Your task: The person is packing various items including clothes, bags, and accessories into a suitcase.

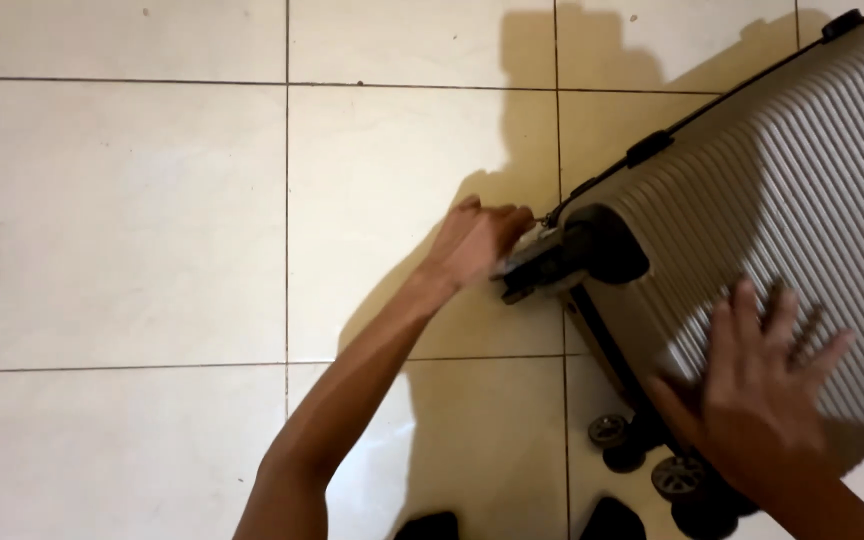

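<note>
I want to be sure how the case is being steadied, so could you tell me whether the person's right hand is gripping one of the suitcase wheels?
No, the right hand lies flat with spread fingers on the ribbed shell of the suitcase, above the wheels.

I seem to be in a home, on an indoor floor (132, 220) of large glossy cream tiles with thin grout lines. A ribbed grey suitcase (792, 190) on wheels (677, 475) suits a household room.

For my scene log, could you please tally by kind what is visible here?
Ribbed grey hard-shell suitcase: 1
Black suitcase wheel units: 3, one at the corner by the left hand, two near the bottom edge
Bare hands: 2, left hand, right hand
Total: 6
</note>
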